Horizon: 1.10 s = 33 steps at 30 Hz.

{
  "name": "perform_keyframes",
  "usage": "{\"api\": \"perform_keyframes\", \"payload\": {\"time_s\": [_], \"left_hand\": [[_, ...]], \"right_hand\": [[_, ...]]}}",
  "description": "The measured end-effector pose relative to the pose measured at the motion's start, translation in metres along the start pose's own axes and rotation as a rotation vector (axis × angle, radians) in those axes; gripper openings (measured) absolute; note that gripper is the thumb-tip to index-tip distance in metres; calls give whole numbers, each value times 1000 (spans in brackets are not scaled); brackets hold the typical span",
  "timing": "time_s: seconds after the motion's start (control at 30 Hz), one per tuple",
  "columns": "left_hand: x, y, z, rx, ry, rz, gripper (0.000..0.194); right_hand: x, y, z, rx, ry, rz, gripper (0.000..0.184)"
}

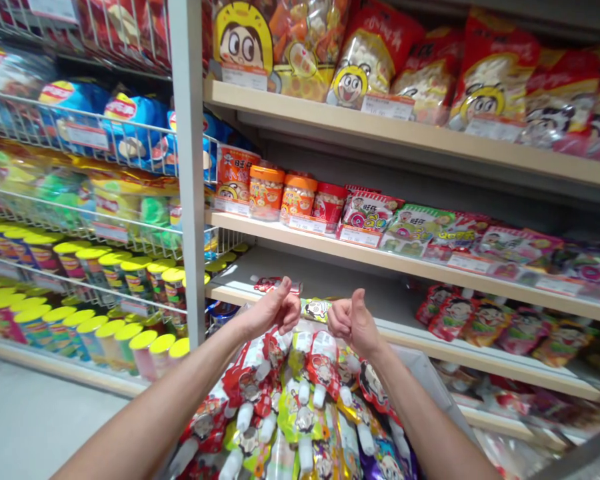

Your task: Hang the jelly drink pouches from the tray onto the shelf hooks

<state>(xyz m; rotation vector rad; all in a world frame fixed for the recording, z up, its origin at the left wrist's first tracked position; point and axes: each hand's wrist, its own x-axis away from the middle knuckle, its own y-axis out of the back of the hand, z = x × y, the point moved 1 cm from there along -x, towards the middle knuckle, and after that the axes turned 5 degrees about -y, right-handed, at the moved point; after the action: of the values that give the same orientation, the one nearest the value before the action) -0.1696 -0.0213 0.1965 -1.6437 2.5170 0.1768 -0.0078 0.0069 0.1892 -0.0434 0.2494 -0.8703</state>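
My left hand (279,308) is raised over the front of a bin, fingers curled into a fist and thumb pointing up, with nothing in it. Across from it, my right hand (354,323) makes the same thumb-up fist, also holding nothing. A green-and-white spouted pouch (316,309) shows between the two hands; whether either touches it I cannot tell. Below them, a heap of spouted pouches (300,407) in red, green, yellow and purple, with white caps, fills the bin. Behind my left hand a red pouch (266,285) lies flat on the shelf.
A grey plastic bin (430,380) stands against the shelving. More spouted pouches (455,317) lie on the lower shelf (395,293) at right. Orange-lidded jars (266,193) and candy bags (420,223) line the shelf above. A grey post (189,167) separates wire racks of chips (135,130) at left.
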Motion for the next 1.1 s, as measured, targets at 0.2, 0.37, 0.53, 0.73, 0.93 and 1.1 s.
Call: {"api": "perform_keyframes", "payload": {"time_s": [0.2, 0.37, 0.53, 0.73, 0.93, 1.1], "left_hand": [[-12, 30, 38, 63, 205, -163, 63], [-39, 70, 79, 298, 341, -588, 32], [-65, 87, 98, 386, 287, -904, 8], [-77, 90, 106, 390, 196, -1021, 14], [-77, 110, 98, 296, 100, -1069, 26], [-80, 127, 83, 225, -53, -1021, 25]], "right_hand": [[-40, 9, -25, 199, -110, -75, 58], [-115, 21, -44, 898, -86, -302, 53], [-160, 18, -72, 1362, -182, -95, 38], [-159, 11, -99, 1411, -149, -155, 29], [-164, 18, -103, 1085, -54, -293, 39], [-167, 16, -112, 753, 0, -316, 37]]}}
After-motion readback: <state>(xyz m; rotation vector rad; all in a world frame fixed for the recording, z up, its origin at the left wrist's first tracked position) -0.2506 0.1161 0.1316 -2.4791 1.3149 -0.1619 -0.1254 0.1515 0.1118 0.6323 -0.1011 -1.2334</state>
